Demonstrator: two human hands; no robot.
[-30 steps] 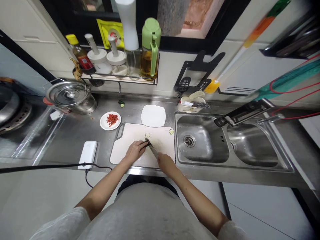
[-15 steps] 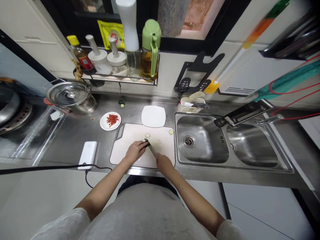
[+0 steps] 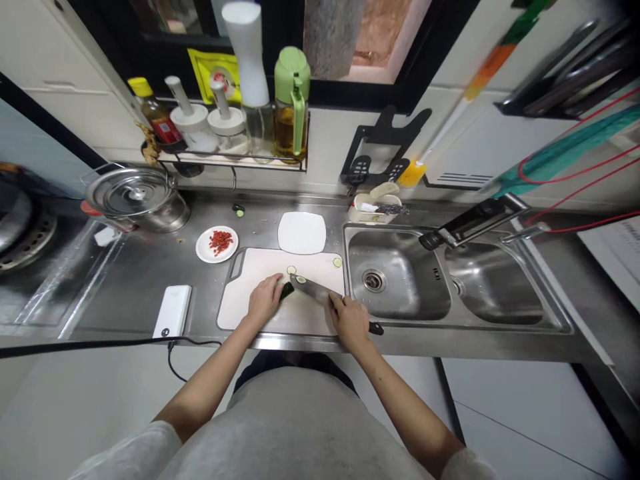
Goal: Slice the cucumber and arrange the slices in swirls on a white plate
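Observation:
My left hand point(image 3: 265, 297) is closed round a dark green cucumber piece point(image 3: 287, 291) on the white cutting board point(image 3: 237, 303). In my right hand point(image 3: 351, 321) is a kitchen knife point(image 3: 316, 291), its black handle sticking out past the palm. The blade lies tilted flat over the board, its tip toward the upper left. On or against the blade near the tip is a cucumber slice point(image 3: 301, 280). Just beyond the tip lies another slice point(image 3: 291, 270), and a third slice point(image 3: 337, 263) rests by the board's upper right corner.
Behind the board stand a white square plate point(image 3: 301, 233) and a round plate point(image 3: 201, 249) of red pieces. Cucumber ends point(image 3: 239, 211) lie farther back. A double sink point(image 3: 400, 273) borders the right side. A white power bank point(image 3: 173, 311) with a cable sits left, near a lidded steel pot point(image 3: 165, 212).
The knife has swung from steeply angled beside the cucumber to a flatter, tilted position farther right, with a slice at its blade. My left hand has stayed at the cucumber piece.

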